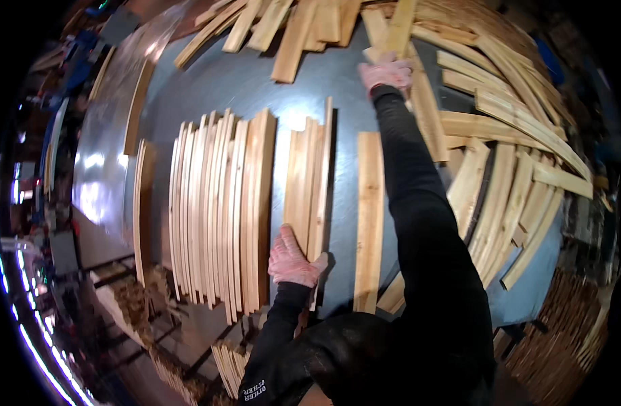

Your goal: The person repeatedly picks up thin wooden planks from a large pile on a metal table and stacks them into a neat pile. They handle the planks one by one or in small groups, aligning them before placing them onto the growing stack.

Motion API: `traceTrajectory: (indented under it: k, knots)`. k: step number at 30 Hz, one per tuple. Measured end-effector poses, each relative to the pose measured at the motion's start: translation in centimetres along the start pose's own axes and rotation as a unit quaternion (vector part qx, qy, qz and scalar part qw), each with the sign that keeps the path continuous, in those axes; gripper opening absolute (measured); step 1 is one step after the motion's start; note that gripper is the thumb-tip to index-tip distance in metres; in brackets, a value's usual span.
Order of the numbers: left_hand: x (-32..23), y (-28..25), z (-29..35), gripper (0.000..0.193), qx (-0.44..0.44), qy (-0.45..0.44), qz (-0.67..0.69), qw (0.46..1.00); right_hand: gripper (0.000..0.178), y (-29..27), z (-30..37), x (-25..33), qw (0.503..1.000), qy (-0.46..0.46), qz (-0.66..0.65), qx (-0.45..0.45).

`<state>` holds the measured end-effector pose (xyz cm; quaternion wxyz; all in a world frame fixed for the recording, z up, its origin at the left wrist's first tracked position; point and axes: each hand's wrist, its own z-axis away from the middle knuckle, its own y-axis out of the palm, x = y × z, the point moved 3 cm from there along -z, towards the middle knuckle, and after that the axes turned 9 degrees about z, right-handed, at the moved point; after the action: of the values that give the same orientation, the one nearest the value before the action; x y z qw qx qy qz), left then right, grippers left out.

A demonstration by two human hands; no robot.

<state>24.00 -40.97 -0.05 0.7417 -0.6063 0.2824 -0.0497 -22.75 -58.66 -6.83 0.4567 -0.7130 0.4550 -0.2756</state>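
My left hand (295,264), in a pinkish-white glove, rests on the near end of a small group of boards (298,176). Its fingers lie spread over the wood, with the thumb apart to the right. Reaching far forward, my right hand (387,73), gloved the same way, is closed on a light wooden board (401,28) that points away from me. The fingertips are partly hidden there. Just left of my left hand stands a long row of narrow boards (219,210), packed side by side. A single board (369,216) lies apart, between my two arms.
Loose boards (317,27) are heaped along the far edge of the grey metal table (337,74). More boards (520,115) lie crisscrossed on the right. At the left, a board (143,210) stands alone near the table's edge. Stacked lumber (128,311) sits below the table, front left.
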Motion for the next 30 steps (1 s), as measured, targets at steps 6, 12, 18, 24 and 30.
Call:
traceTrajectory:
  k: [6, 12, 18, 24, 30]
  knots:
    - [1.9, 0.3, 1.6, 0.111, -0.028, 0.006, 0.008, 1.000, 0.042, -13.0, 11.3, -4.8, 0.869, -0.024, -0.386, 0.309]
    - [2.5, 0.7, 0.9, 0.105, -0.039, 0.038, 0.039, 0.998, 0.064, -21.0, 38.3, -9.0, 0.554, -0.048, -0.627, 0.546]
    - [6.8, 2.6, 0.8, 0.091, 0.004, -0.047, 0.201, 0.978, 0.125, -18.7, 41.2, -5.9, 0.660, -0.015, -0.418, 0.624]
    - [3.6, 0.0, 1.2, 0.119, 0.109, -0.083, 0.091, 0.986, 0.091, -18.8, 38.9, -10.7, 0.652, 0.046, -0.427, 0.625]
    - [4.2, -0.3, 1.2, 0.112, 0.110, -0.157, 0.112, 0.975, 0.034, -21.2, 36.8, -17.7, 0.572, 0.109, -0.626, 0.519]
